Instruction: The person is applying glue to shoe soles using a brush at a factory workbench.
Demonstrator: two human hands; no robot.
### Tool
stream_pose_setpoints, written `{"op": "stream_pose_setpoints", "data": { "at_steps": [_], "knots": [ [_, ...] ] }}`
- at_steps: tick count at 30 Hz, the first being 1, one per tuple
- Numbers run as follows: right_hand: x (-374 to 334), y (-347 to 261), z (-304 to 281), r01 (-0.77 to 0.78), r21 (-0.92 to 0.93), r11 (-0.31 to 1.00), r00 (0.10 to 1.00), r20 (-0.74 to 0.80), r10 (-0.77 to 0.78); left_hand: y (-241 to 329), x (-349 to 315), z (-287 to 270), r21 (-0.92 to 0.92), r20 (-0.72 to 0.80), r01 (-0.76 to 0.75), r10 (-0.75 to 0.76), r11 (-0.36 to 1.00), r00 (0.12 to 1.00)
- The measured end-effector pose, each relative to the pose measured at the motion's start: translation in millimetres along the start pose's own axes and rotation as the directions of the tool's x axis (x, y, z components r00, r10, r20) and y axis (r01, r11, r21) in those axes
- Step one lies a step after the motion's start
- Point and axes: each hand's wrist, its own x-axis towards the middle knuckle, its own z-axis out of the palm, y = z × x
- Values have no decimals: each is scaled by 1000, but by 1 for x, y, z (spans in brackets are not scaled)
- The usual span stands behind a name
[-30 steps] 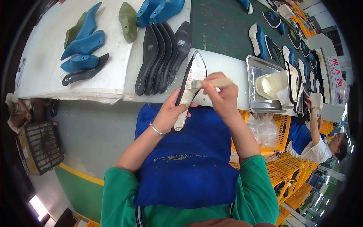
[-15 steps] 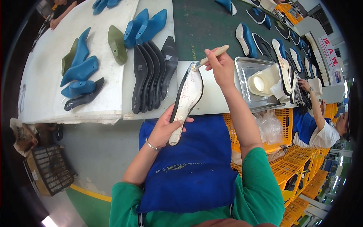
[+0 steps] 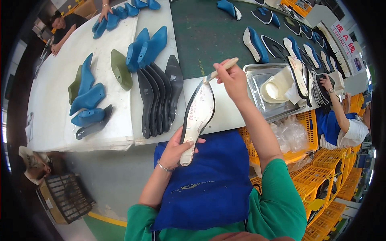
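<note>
My left hand [image 3: 177, 149] is closed around the narrow heel end of a white shoe insole [image 3: 200, 105] with a black edge, held slanting above my lap at the table's front edge. A brush with a pale handle [image 3: 228, 64] is in my closed right hand [image 3: 233, 83]. Its bristles meet the insole's pointed toe end. To the left, several black shoe soles [image 3: 155, 102] stand side by side on the table. Right of my right hand, a metal tray [image 3: 253, 69] holds a whitish tub [image 3: 273, 90].
Blue shoe lasts [image 3: 89, 98] and a green last [image 3: 120, 69] lie on the white table. The green belt [image 3: 213, 44] carries more lasts and shoe parts. At right, a co-worker's hand [image 3: 326, 83] touches dark pieces. Yellow crates [image 3: 311, 124] stand below.
My view has swung, so the table and lasts sit lower at the left, and another person's hand now shows on blue lasts at the far left. The brush remains at the insole's toe end.
</note>
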Motion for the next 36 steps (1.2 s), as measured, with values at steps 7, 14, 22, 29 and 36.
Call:
{"op": "stream_pose_setpoints", "data": {
  "at_steps": [7,14,22,29,36],
  "knots": [
    [0,41,-42,138,-114,984,968,-196,-158,-3,12,1,-75,-73,-58,52,996,996],
    [-60,78,-52,346,-519,782,901,-50,-431,-21,75,-18,62,-194,-167,176,984,965],
    [-100,108,-63,283,-670,686,936,37,-350,-44,125,-25,991,15,-100,661,92,750],
    [-116,116,-59,312,-702,641,936,111,-334,4,101,-14,955,278,-150,593,-256,756],
    [-113,110,-60,334,-723,605,926,132,-354,132,174,-102,945,279,10,817,-328,504]
  ]
}}
